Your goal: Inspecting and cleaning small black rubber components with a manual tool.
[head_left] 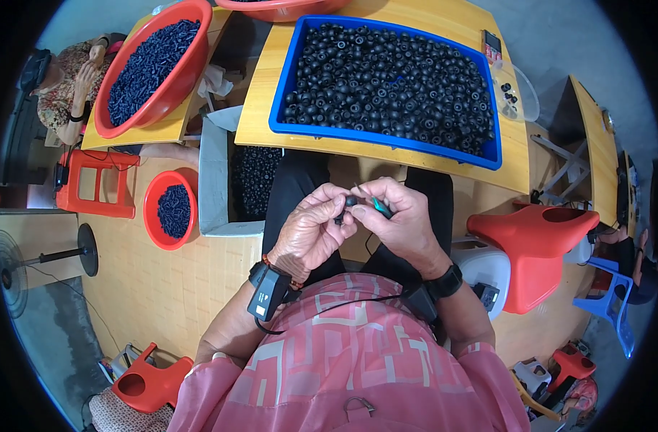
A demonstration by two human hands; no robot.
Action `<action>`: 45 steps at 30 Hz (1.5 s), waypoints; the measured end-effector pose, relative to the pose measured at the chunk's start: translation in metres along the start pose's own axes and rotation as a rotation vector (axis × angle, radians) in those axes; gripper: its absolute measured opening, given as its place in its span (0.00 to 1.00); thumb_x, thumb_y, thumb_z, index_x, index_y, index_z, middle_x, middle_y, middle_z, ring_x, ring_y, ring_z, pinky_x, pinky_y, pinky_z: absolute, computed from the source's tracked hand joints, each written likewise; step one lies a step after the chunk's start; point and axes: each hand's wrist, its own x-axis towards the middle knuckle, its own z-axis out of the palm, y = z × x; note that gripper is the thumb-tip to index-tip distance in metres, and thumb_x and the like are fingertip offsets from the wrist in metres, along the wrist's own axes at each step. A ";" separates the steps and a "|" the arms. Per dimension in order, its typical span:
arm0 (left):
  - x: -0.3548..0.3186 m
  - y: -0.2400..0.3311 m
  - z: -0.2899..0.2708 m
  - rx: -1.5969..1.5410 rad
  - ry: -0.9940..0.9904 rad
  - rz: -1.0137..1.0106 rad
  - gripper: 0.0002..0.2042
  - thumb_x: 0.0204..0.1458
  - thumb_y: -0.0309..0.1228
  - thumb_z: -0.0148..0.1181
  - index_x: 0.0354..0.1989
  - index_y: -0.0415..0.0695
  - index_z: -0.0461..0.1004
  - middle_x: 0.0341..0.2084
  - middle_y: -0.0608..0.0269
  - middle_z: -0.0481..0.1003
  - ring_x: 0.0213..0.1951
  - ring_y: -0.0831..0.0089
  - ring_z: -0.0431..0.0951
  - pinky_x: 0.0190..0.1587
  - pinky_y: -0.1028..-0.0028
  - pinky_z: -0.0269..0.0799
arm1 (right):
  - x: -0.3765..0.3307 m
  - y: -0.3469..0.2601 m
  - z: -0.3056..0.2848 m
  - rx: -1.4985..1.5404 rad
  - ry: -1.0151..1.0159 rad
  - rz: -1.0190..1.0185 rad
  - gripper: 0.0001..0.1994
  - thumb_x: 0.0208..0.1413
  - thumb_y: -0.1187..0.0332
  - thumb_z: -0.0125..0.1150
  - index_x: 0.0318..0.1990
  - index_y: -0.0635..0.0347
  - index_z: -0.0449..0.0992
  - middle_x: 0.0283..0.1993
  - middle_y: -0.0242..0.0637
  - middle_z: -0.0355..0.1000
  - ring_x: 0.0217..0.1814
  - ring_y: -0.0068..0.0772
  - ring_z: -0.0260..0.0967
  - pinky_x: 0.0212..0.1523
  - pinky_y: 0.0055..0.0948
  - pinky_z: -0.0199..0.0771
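My left hand (309, 225) pinches a small round black part (350, 201) between thumb and fingers, above my lap. My right hand (406, 225) is closed round a slim tool with a green and black handle (380, 207). The fingertips of both hands meet at the part; the tool's tip is too small to make out. Just beyond my hands, a blue tray (386, 145) full of similar black round parts (386, 79) rests on the yellow table (260, 108).
Left of my legs stands a grey box (215, 173) holding black parts, beside a small red basin (151, 209) of dark pieces. A larger red basin (196, 75) sits at the far left, near another person (77, 79). A red stool (527, 252) stands to the right.
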 end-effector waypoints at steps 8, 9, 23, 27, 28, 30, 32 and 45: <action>0.002 0.000 -0.006 -0.102 -0.057 0.019 0.05 0.61 0.25 0.54 0.42 0.40 0.74 0.36 0.56 0.77 0.36 0.71 0.76 0.38 0.73 0.73 | -0.008 0.004 -0.002 0.066 0.012 0.115 0.08 0.60 0.74 0.57 0.45 0.66 0.74 0.39 0.38 0.76 0.41 0.26 0.73 0.42 0.25 0.73; 0.003 -0.001 -0.005 -0.102 -0.057 0.018 0.05 0.61 0.25 0.54 0.42 0.40 0.74 0.36 0.56 0.77 0.36 0.71 0.76 0.38 0.73 0.73 | -0.007 0.008 -0.002 -0.039 -0.004 -0.045 0.08 0.59 0.74 0.58 0.44 0.66 0.74 0.37 0.39 0.75 0.39 0.29 0.74 0.40 0.27 0.73; 0.001 -0.002 -0.009 -0.008 -0.015 0.081 0.08 0.57 0.23 0.57 0.45 0.41 0.72 0.34 0.59 0.76 0.34 0.74 0.77 0.36 0.73 0.69 | -0.005 0.004 -0.002 -0.315 -0.030 -0.281 0.11 0.56 0.74 0.61 0.46 0.65 0.75 0.34 0.43 0.71 0.32 0.42 0.73 0.32 0.33 0.74; 0.001 -0.002 -0.009 -0.021 -0.037 0.081 0.05 0.60 0.22 0.54 0.43 0.41 0.73 0.34 0.59 0.77 0.34 0.73 0.77 0.36 0.74 0.73 | -0.006 0.004 -0.003 -0.322 -0.029 -0.281 0.11 0.57 0.73 0.61 0.47 0.65 0.76 0.34 0.43 0.71 0.32 0.42 0.73 0.32 0.33 0.74; 0.001 -0.002 -0.008 -0.012 -0.032 0.090 0.05 0.61 0.22 0.54 0.43 0.41 0.73 0.34 0.60 0.77 0.34 0.73 0.77 0.36 0.74 0.73 | -0.006 0.002 -0.003 -0.336 -0.038 -0.263 0.11 0.57 0.73 0.61 0.47 0.65 0.76 0.34 0.43 0.71 0.32 0.42 0.73 0.32 0.33 0.74; 0.001 -0.002 -0.007 -0.002 -0.027 0.098 0.05 0.61 0.23 0.54 0.43 0.41 0.73 0.34 0.60 0.77 0.34 0.74 0.77 0.36 0.74 0.73 | -0.006 0.000 -0.003 -0.349 -0.047 -0.247 0.11 0.57 0.73 0.60 0.46 0.65 0.76 0.34 0.43 0.70 0.32 0.42 0.73 0.32 0.33 0.74; 0.000 -0.001 -0.007 0.013 -0.024 0.109 0.05 0.61 0.23 0.54 0.43 0.41 0.73 0.34 0.60 0.77 0.34 0.74 0.77 0.36 0.74 0.72 | -0.006 0.002 -0.003 -0.358 -0.049 -0.258 0.11 0.57 0.73 0.60 0.47 0.65 0.76 0.34 0.43 0.70 0.32 0.43 0.73 0.32 0.33 0.74; -0.001 -0.001 -0.003 0.107 -0.033 0.165 0.04 0.60 0.24 0.56 0.42 0.42 0.71 0.34 0.60 0.75 0.34 0.75 0.76 0.35 0.75 0.70 | -0.002 0.008 -0.008 -0.273 -0.072 -0.227 0.10 0.58 0.73 0.60 0.45 0.66 0.77 0.31 0.42 0.71 0.31 0.39 0.73 0.31 0.29 0.72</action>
